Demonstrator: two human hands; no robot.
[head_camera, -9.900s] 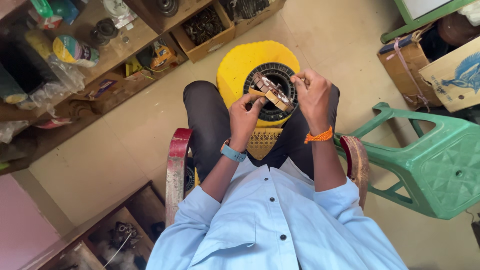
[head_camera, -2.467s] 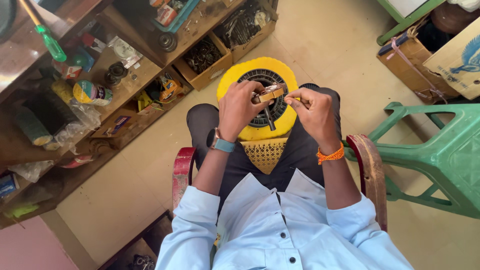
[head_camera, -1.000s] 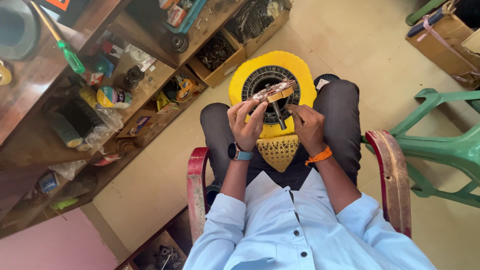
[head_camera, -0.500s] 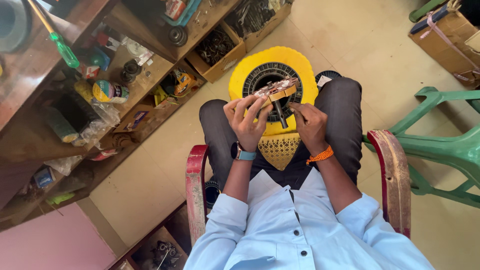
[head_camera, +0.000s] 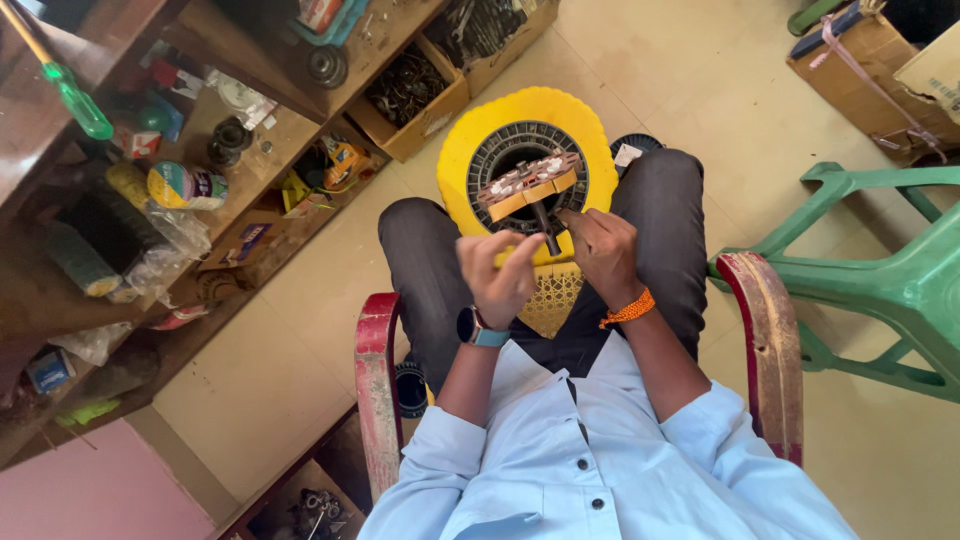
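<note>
Rotor (head_camera: 528, 188): rigid, likely heavy; windings fragile, so grip its shaft.
Right hand (head_camera: 607, 255): you clasp that shaft below the rotor.
Left hand (head_camera: 497, 277): fingers curled, free, beside the shaft.

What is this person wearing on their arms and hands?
Both arms have light blue shirt sleeves rolled up to about the elbow. The left hand is bare, with a dark-faced watch on a pale blue strap at the wrist. The right hand is also bare, with an orange thread band around the wrist. No gloves.
</note>
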